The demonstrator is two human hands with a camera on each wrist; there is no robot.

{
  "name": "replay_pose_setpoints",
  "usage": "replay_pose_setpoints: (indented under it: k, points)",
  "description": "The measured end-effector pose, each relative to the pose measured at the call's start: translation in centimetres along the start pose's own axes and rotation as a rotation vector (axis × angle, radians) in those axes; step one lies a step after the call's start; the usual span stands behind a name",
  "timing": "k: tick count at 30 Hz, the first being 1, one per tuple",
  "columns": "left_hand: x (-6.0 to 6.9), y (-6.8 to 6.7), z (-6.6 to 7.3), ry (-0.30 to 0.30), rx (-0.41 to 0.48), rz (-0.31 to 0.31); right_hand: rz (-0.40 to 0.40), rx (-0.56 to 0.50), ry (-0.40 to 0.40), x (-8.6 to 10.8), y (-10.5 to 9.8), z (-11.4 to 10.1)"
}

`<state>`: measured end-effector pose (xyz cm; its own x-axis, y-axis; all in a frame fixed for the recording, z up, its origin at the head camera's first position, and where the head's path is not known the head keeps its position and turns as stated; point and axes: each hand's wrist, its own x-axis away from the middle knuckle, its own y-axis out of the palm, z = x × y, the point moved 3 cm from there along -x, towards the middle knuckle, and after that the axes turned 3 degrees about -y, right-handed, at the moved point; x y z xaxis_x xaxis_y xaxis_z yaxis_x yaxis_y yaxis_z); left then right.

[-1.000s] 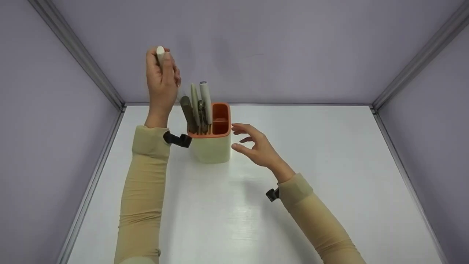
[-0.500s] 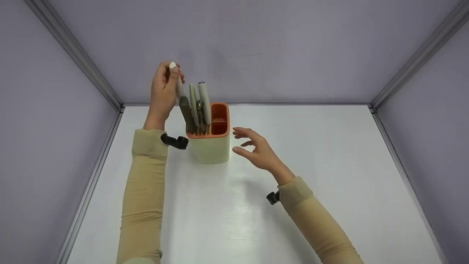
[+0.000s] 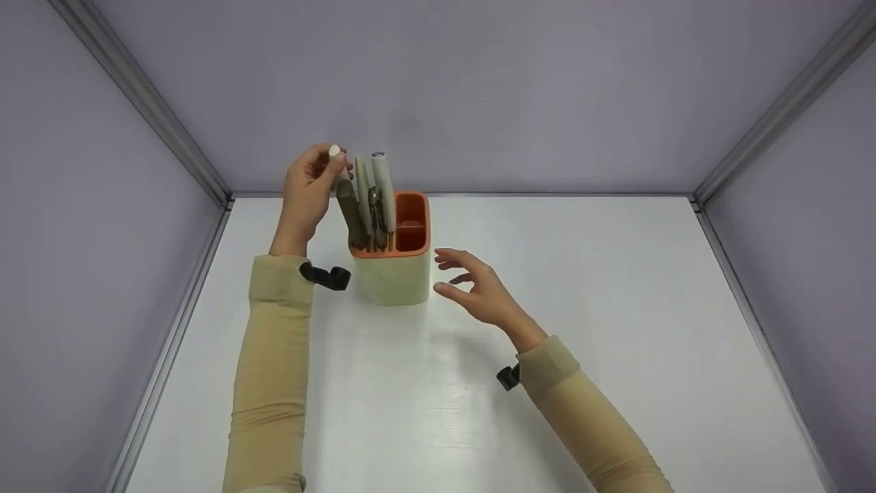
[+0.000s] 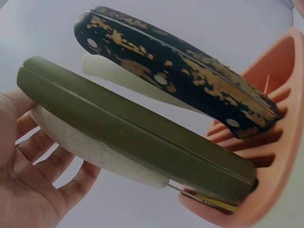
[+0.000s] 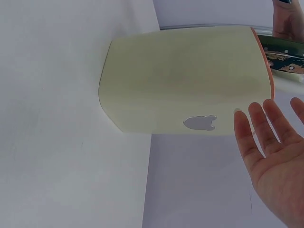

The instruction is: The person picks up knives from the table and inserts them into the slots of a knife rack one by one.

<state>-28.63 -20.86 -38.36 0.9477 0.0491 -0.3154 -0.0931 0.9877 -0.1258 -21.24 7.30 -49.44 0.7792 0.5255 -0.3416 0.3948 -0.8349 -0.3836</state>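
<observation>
My left hand (image 3: pixel 305 195) pinches the white handle of a knife (image 4: pixel 99 151) at the left rear of a pale green knife holder (image 3: pixel 395 282) with an orange top. In the left wrist view, a strip of its thin blade shows at the holder's slotted rim, partly hidden by an olive-green knife handle (image 4: pixel 137 133). Beside that stands a dark handle with flaking gold patches (image 4: pixel 175 66). Two more pale handles, one a white handle (image 3: pixel 384 192), rise from the slots. My right hand (image 3: pixel 483 293), fingers apart and gently bent, hovers right of the holder, holding nothing.
The holder stands on a white table (image 3: pixel 582 287) near its back edge. Two open orange compartments (image 3: pixel 412 222) lie on its right side. Grey walls (image 3: pixel 520 96) with metal-framed corners enclose the table at the back and sides.
My left hand has come down and slightly right with the white-handled knife, from above the holder to close behind the olive handle. My right hand has drifted slightly toward me.
</observation>
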Motion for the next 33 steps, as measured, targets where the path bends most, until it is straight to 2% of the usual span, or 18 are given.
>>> replay_pose_setpoints:
  k: [5,11,13,20,25,28,33]
  points:
    - [0.5,0.1,-1.4,-0.038,0.035,-0.011,-0.006,0.015,0.004,0.3,0.0,0.4]
    - [0.9,0.1,-2.3,-0.078,0.016,0.009,-0.011,0.024,0.008,0.5,-0.1,0.5]
    - [1.1,0.2,-2.1,-0.079,0.020,0.012,-0.009,0.023,0.011,0.6,-0.1,0.5]
    - [2.7,0.4,0.7,-0.074,-0.028,0.000,0.006,0.022,0.017,0.8,-0.4,0.8]
    - [3.7,0.4,0.9,-0.065,-0.117,0.020,0.024,0.021,0.009,1.2,-0.8,1.2]
    - [4.4,0.3,0.6,-0.054,-0.158,0.034,0.035,0.028,0.014,1.7,-1.3,1.3]
    - [5.0,-0.3,-2.9,-0.025,-0.175,0.065,0.078,0.062,0.005,2.7,-2.4,1.6]
